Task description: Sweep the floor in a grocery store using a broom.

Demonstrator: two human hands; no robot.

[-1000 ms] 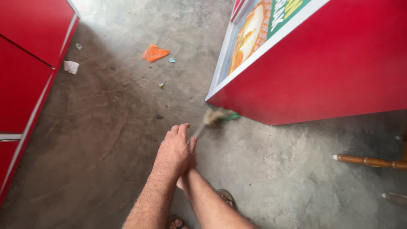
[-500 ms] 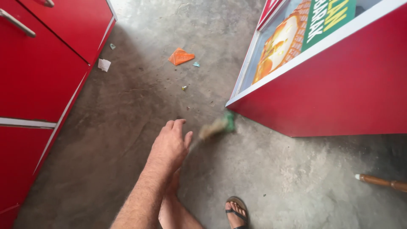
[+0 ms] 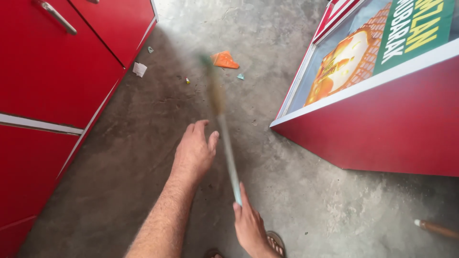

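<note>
Far left: I am standing beside a red cabinet [image 3: 52, 95], with a white paper scrap [image 3: 139, 69] lying on the concrete floor [image 3: 134, 157] just by its base.

Left hand [image 3: 195, 152]: I am holding it palm down, fingers loosely spread, just beside the broom [image 3: 224, 129]; whether the thumb is touching the handle I cannot tell. No firm grip here.

Broom: the handle is running up the middle, blurred, with its bristle end out near the orange wrapper [image 3: 224, 59] and small bits of litter.

Right hand [image 3: 251, 224]: I am holding the lower end of the handle, the grip looking closed around it, though the fingers are partly hidden. My sandalled foot is just below it.

Right: red freezer chest [image 3: 382, 124], corner near the handle.

Risk: with one hand carrying the broom, a fast stroke could twist it loose, or knock the freezer corner and scatter litter under the cabinet.
</note>
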